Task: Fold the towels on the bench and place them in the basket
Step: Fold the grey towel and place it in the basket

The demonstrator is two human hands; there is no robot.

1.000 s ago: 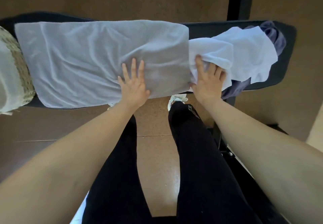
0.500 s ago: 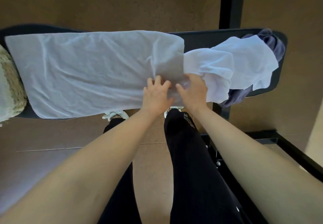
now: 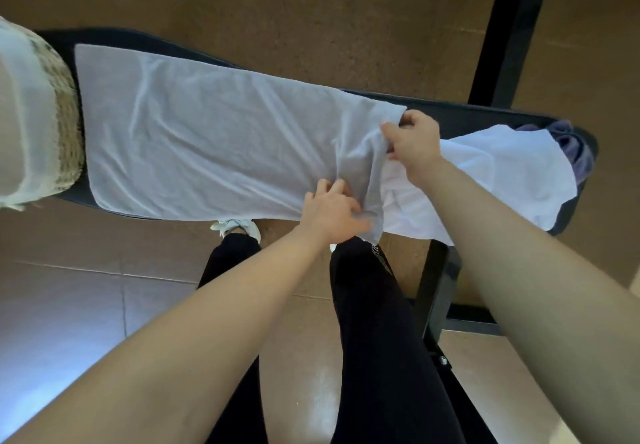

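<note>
Head view: we've got both hands, left hand (image 3: 332,216) and right hand (image 3: 414,145), fingers pinching the grey towel (image 3: 207,145) end corners, so next we'd swing it leftward, away from our fingertips, for the first fold.

Dim, soft light; glare on the floor (image 3: 45,357) lower left; edges bend, slightly blurred.

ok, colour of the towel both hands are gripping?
Light grey towel, pinched by left hand and right hand; head view.
</note>
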